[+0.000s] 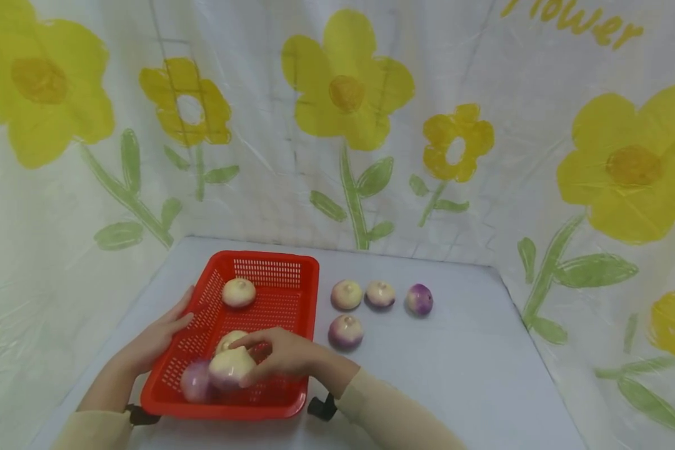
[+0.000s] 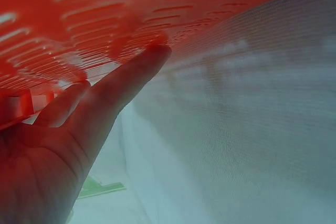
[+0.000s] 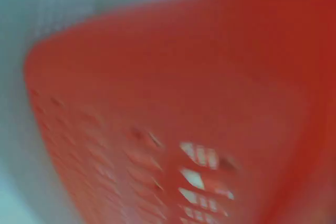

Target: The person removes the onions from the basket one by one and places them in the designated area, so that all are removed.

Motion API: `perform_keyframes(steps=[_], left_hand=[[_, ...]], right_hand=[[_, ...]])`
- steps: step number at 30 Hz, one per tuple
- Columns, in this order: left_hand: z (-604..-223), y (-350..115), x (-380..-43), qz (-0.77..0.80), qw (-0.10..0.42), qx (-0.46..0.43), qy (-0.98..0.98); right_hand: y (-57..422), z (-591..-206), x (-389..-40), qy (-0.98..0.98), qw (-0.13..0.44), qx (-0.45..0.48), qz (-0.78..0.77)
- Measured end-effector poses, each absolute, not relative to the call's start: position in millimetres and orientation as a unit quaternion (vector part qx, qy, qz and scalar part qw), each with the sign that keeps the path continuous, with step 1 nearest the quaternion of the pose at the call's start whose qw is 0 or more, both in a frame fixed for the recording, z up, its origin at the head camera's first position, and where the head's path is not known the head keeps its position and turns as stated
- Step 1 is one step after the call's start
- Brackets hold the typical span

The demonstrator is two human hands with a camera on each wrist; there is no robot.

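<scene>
A red plastic basket [image 1: 309,300] with slotted walls stands on the left of the table. My left hand [image 1: 156,340] holds its left side, thumb over the rim; in the left wrist view the left hand's fingers [image 2: 118,90] stretch along the slotted outside. Inside the basket's near half, my right hand [image 1: 284,357] grips a purple-and-cream onion [image 1: 229,370] between thumb and fingers. Beside that onion lies a purple onion [image 1: 195,382], and a pale onion [image 1: 228,340] is partly hidden behind it. Another cream onion [image 1: 239,292] sits in the far left part. The right wrist view shows the basket's outer wall [image 3: 173,72], blurred.
Right of the basket on the white table [image 1: 455,375] lie several more onions: a cream one [image 1: 346,294], one with a purple base [image 1: 380,294], a deep purple one [image 1: 419,300], and a nearer one [image 1: 345,332]. A flower-painted curtain [image 1: 259,187] hangs behind.
</scene>
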State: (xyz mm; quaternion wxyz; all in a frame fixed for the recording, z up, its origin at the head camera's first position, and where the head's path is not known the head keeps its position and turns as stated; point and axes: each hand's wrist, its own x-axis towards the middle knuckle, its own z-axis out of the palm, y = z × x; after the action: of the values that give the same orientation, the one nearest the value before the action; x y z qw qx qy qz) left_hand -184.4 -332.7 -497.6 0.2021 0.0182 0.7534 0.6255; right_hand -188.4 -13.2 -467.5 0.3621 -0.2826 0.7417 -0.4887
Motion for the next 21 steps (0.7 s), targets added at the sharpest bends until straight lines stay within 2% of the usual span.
perform_keyframes(steps=[11,21], left_hand=[[-500,-336,-183,0.638,0.203,0.033,0.742],[-502,-334,-185,0.637,0.204,0.037,0.742]], right_hand=[[26,-430,-202,0.704,0.291,-0.312,-0.567],[83,-434,-206,0.694,0.228,-0.274,-0.626]])
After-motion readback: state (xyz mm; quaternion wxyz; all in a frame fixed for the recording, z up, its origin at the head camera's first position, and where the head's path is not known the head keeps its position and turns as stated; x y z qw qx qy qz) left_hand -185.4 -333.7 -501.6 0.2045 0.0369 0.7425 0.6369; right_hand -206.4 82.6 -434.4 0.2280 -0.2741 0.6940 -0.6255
